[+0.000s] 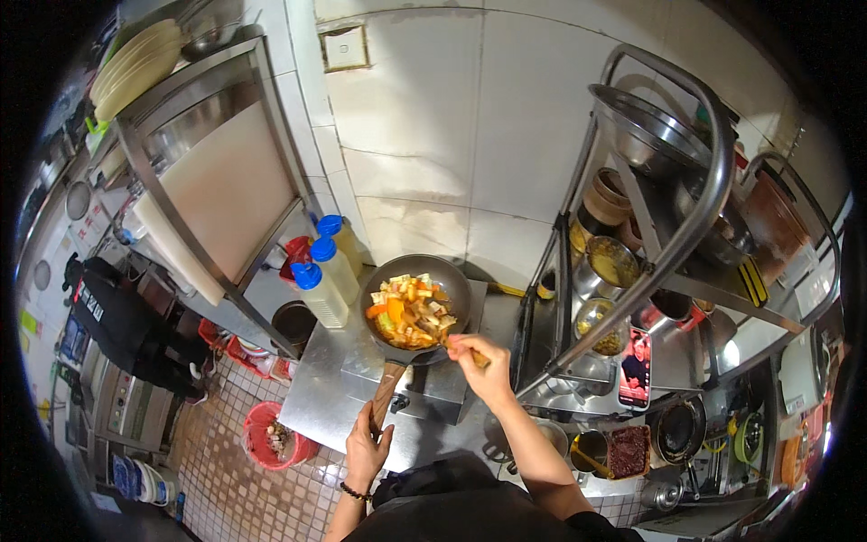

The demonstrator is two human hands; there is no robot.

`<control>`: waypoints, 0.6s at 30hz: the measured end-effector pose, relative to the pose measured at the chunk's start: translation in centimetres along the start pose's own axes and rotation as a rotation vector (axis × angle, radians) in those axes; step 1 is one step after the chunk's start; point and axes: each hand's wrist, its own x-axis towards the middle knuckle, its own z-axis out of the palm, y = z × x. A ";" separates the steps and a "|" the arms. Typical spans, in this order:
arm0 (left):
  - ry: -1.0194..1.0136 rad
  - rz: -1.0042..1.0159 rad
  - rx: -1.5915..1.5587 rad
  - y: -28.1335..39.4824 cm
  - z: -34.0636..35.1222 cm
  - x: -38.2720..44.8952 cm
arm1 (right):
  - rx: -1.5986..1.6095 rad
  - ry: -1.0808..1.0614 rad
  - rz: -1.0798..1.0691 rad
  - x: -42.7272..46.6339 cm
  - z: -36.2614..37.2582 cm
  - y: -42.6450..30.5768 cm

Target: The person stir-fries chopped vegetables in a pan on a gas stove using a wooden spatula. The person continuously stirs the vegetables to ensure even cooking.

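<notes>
A dark frying pan [455, 279] sits over a steel burner unit [439, 400] on the metal counter. Chunks of food [406, 311], orange, white and brown in a reddish sauce, fill much of its base. My left hand [368, 444], with a beaded bracelet at the wrist, is around the end of the pan's brown wooden-look handle [387, 389]. In my right hand [484, 369] is the wooden handle of a cooking utensil [478, 357], which reaches into the food near the pan's front right rim. The utensil's working end is hidden among the food.
Blue-capped plastic bottles [325, 278] stand just left of the pan. On the right, a tubular metal rack [711, 183] holds steel bowls, pots and a lit phone [635, 369]. A red waste bin [281, 444] is on the tiled floor. Farther left, another person [129, 325] in black stands.
</notes>
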 end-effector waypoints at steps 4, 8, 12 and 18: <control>0.053 0.077 0.004 0.0 0.1 0.1 | -0.181 -0.108 -0.077 -0.3 -0.1 -2.4; 0.049 0.070 0.005 -0.1 0.1 0.1 | -0.339 -0.016 -0.145 -0.4 -2.2 -3.7; 0.010 0.002 0.009 0.1 0.0 0.1 | -0.354 0.065 -0.044 0.5 -2.9 -3.2; 0.004 0.009 0.004 0.3 -0.2 0.2 | -0.318 0.121 -0.206 1.9 -1.8 -1.9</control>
